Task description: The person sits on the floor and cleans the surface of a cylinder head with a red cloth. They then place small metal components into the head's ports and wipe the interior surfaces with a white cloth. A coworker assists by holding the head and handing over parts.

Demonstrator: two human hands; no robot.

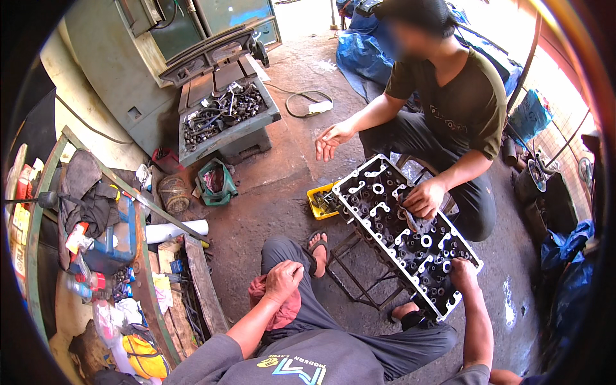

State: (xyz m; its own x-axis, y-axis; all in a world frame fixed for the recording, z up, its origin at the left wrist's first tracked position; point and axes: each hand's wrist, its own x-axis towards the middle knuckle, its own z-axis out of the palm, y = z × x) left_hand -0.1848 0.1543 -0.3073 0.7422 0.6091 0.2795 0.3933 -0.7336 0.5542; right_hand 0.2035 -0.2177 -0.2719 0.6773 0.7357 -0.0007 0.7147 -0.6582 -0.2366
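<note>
A grey cylinder head (385,212) with several round holes lies tilted on a metal frame stand (359,282) between me and a person sitting opposite. My right hand (463,273) rests on its near end with the fingers curled down into it; what they hold is hidden. Lying on my left thigh, my left hand (282,279) has its fingers curled on a red rag (282,308). The other person's hand (423,199) presses on the middle of the head, and their other hand (330,141) hangs open in the air.
A yellow tray (319,202) of small parts sits on the floor by the head's far end. A metal bench (221,119) loaded with tools stands behind, a green bag (215,183) beside it. Cluttered shelving (102,244) runs along the left. Blue tarps (359,45) lie at the back.
</note>
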